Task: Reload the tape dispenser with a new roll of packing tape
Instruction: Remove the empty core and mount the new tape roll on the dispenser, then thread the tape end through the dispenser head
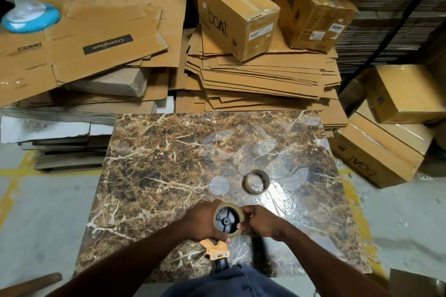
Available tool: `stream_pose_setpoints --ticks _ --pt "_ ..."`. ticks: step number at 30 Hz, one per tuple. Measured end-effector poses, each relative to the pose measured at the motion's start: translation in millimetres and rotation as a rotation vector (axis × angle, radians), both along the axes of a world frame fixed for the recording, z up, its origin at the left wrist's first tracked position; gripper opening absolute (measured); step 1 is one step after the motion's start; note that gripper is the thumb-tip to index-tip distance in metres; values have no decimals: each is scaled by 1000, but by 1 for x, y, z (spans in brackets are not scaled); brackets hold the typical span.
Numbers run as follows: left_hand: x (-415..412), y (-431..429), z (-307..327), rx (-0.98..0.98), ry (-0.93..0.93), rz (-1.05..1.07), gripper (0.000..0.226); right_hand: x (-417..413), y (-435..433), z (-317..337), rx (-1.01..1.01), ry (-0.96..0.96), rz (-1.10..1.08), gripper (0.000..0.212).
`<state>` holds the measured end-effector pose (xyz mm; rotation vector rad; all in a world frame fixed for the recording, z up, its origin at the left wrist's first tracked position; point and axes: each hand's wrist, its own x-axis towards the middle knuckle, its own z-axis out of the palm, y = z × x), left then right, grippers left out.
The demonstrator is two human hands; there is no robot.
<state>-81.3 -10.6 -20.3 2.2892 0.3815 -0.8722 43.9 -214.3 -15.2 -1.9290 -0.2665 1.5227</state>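
An orange tape dispenser (218,249) with a black handle is held over the near edge of the marble table (169,152). A new roll of clear packing tape (237,212) sits around its black hub (225,220). My left hand (205,220) grips the dispenser body and the roll's left side. On the roll's right side my right hand (260,223) pinches the rim with thumb and fingers. An empty cardboard tape core (256,181) lies on the table farther away and to the right.
Flattened cardboard sheets (260,79) are stacked beyond the table, with two sealed "boAt" boxes (236,14) on top. More boxes (386,142) stand at the right. A fan with a blue base (31,17) is at the far left. Grey floor surrounds the table.
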Motion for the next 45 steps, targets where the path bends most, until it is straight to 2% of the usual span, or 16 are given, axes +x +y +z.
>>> stream_pose_setpoints --ticks 7,10,12,14,15,17,18,24,31,34,36,39,41,43,45 --pt "1 -13 4 162 -84 -180 133 10 -3 6 14 -343 506 39" --pt "0 -10 0 187 -101 -229 133 9 -6 2 40 -397 552 39" --pt "1 -3 1 231 -90 -282 141 9 -3 1 57 -390 537 43" --pt "3 4 5 276 -58 -330 153 8 3 0 68 -442 548 56" --pt "3 6 4 296 -44 -352 154 8 6 -2 61 -524 578 70" --pt "5 6 -1 340 -38 -397 149 4 11 -5 16 -727 692 96" --pt "6 5 -6 368 -48 -419 145 1 12 -6 17 -794 751 99" --pt "10 -4 -19 496 -9 -492 143 -5 14 -16 -15 -907 965 86" --pt "27 1 -14 504 27 -518 148 -8 15 -14 -73 -924 934 90" --pt "14 7 -8 437 -45 -366 141 -18 7 -13 -104 -962 870 80" --pt "-5 15 -3 371 -111 -139 132 -23 2 -13 -108 -1001 800 58" --pt "-42 28 -13 429 -232 288 97 -24 1 -14 -107 -1009 648 39" --pt "-61 30 -20 375 -181 525 66 -20 7 -17 -83 -1022 602 44" --pt "-67 27 -23 225 -126 595 36 -17 20 -18 -20 -1015 634 57" --pt "-63 23 -22 167 -121 576 33 -15 35 -17 43 -1055 731 58"
